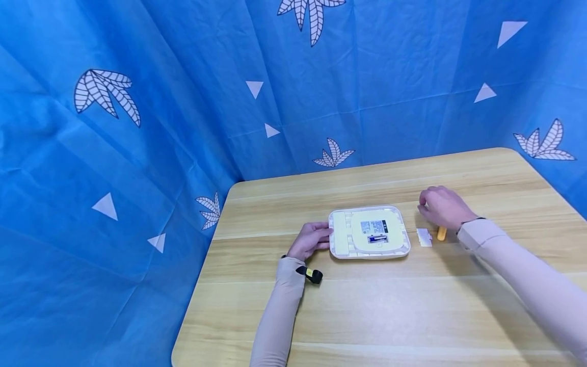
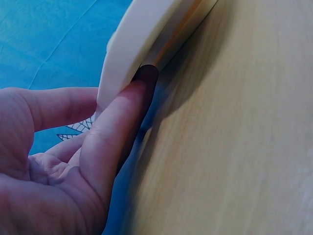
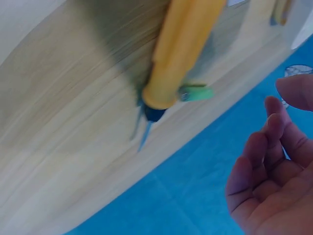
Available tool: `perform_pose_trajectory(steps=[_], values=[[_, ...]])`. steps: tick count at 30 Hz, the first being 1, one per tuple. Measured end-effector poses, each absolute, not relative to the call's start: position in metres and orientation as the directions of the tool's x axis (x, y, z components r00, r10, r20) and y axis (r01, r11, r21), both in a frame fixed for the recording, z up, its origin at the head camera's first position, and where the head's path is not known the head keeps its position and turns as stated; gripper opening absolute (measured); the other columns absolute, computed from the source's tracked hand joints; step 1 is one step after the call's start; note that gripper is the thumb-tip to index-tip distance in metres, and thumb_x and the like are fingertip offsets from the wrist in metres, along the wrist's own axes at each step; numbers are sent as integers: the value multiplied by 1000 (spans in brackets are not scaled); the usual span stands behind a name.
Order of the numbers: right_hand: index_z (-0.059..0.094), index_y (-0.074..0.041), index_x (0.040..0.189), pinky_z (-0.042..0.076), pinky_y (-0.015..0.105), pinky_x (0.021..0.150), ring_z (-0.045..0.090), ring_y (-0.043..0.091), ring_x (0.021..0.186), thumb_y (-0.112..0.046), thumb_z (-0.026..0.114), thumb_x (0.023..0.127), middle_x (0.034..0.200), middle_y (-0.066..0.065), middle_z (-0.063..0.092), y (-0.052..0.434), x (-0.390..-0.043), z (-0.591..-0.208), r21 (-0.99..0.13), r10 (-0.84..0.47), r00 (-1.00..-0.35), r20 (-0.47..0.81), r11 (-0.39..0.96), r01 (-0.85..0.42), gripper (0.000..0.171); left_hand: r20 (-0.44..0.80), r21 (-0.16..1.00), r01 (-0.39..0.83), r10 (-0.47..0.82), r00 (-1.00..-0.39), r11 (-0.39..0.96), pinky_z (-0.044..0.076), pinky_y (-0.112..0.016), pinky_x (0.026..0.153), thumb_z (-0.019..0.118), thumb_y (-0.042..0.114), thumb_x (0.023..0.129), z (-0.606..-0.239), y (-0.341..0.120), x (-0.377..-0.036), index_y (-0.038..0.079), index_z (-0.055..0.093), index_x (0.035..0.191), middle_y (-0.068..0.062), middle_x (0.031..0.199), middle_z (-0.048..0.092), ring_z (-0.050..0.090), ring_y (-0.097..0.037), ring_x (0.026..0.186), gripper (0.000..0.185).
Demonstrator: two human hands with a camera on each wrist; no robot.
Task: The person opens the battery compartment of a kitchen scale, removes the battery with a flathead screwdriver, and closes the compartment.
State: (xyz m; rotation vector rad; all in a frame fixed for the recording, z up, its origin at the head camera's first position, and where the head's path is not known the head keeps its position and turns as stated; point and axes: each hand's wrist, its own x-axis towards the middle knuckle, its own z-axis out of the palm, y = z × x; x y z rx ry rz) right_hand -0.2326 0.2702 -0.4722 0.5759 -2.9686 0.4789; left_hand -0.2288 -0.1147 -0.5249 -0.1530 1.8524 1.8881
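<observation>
A white, rounded rectangular device (image 1: 341, 229) lies with its label side up; a blue-and-white battery (image 1: 378, 239) shows in its small compartment. My left hand (image 1: 312, 240) grips the device's left edge, and in the left wrist view its fingers (image 2: 110, 137) pinch the rim (image 2: 129, 46) from both sides. My right hand (image 1: 445, 206) hovers past the device's right side, its fingers (image 3: 254, 147) loosely bent with nothing visible between them. Close to it lies an orange-handled screwdriver (image 3: 181, 49) with a thin shaft. A small green cylinder (image 3: 196, 93) is beside the handle.
A small white cover piece (image 1: 424, 237) lies between the device and the screwdriver. The wooden table (image 1: 367, 306) has rounded corners. Blue patterned cloth (image 1: 390, 92) hangs behind it and to the left.
</observation>
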Motion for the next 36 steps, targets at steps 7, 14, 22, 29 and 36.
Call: perform_pose_trajectory(steps=[7,14,22,29,36], values=[[74,-2,91,58,45,74,63,24,80,-6,70,90,87,10,72,253,-222,-465,-312,-407,-896,178,840,-444,6,-413,908,-417,263,-872,43,66,-23,75,65,4,99,-522,-115,-227,-10,55,140,-27,123,72,75,-11,80,44],[76,-3,97,57,37,72,62,19,81,-4,76,88,92,8,72,233,-212,-458,-330,-479,-855,200,788,-519,9,-405,911,-410,267,-875,40,67,-23,75,65,3,100,-522,-115,-228,-11,56,140,-27,122,73,75,-11,81,43],[78,-5,97,55,30,68,60,13,78,-4,79,86,90,4,71,212,-202,-454,-343,-552,-807,208,732,-589,11,-404,911,-410,272,-874,37,67,-25,76,65,4,99,-526,-116,-230,-10,56,139,-23,117,75,75,-12,81,43],[79,-7,95,52,25,64,58,13,76,-4,81,83,85,0,67,200,-198,-455,-330,-587,-790,177,721,-609,12,-406,910,-413,271,-873,34,67,-25,76,65,3,99,-526,-116,-231,-11,55,140,-25,119,74,75,-12,81,44],[79,-11,88,51,25,67,54,9,77,-4,81,83,81,-3,64,190,-197,-465,-338,-624,-762,172,690,-640,9,-409,909,-415,274,-870,39,67,-25,76,65,3,99,-526,-117,-232,-10,55,140,-23,118,74,74,-12,81,44]])
